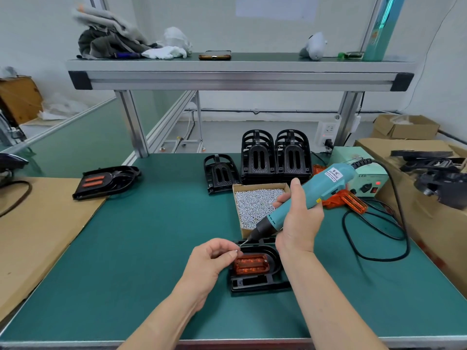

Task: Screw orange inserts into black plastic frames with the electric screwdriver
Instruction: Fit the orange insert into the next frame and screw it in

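Works at a green bench mat (151, 248) under an aluminium shelf (240, 77); has a cardboard sheet (38, 236) along the left edge, a second frame (106, 181) with orange bars showing lying across its far corner; keeps two stacks of black frames (275, 157) at the back of the mat, one single frame just left of them; keeps an open box of screws (255, 205) in front of the stacks; grips the electric screwdriver (310, 195) in the right hand (300, 223), fingers and thumb wrapped firmly round the teal barrel, bit slanted down and to the left; has the black frame (255, 281) flat on the mat near the front edge, between the forearms, with the orange insert (250, 265) lying inside it; pinches a small screw (236, 251) between thumb and forefinger of the left hand (212, 261), just beside the bit tip, over the insert's far left corner.
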Demonstrator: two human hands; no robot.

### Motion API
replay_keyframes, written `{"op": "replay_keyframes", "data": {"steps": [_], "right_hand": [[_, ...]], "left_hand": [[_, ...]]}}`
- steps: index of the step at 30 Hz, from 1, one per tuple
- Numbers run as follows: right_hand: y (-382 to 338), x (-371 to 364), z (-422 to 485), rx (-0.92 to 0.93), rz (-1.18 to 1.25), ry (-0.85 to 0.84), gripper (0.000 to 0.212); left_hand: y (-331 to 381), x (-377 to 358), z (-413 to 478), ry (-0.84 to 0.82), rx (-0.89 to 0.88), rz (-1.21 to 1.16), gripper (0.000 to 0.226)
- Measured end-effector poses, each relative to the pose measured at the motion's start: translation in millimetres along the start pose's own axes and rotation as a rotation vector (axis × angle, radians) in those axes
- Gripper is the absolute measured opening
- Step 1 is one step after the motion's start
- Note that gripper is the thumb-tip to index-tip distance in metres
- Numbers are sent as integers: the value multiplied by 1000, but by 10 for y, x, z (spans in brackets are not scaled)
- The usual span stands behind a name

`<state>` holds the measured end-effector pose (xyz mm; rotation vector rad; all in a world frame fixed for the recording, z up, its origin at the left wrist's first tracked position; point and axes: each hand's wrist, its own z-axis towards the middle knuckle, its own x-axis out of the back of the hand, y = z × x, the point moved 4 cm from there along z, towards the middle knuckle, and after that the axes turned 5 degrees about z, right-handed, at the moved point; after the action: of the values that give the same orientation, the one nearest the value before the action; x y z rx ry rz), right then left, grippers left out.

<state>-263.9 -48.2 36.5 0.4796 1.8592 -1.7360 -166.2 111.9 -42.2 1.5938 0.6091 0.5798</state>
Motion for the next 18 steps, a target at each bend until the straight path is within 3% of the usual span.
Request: {"op": "replay_keyframes", "data": {"steps": [18], "right_hand": [[37, -33, -87, 28, -75, -12, 19]], "left_hand": [[46, -18, -41, 21, 28, -57, 16]]}}
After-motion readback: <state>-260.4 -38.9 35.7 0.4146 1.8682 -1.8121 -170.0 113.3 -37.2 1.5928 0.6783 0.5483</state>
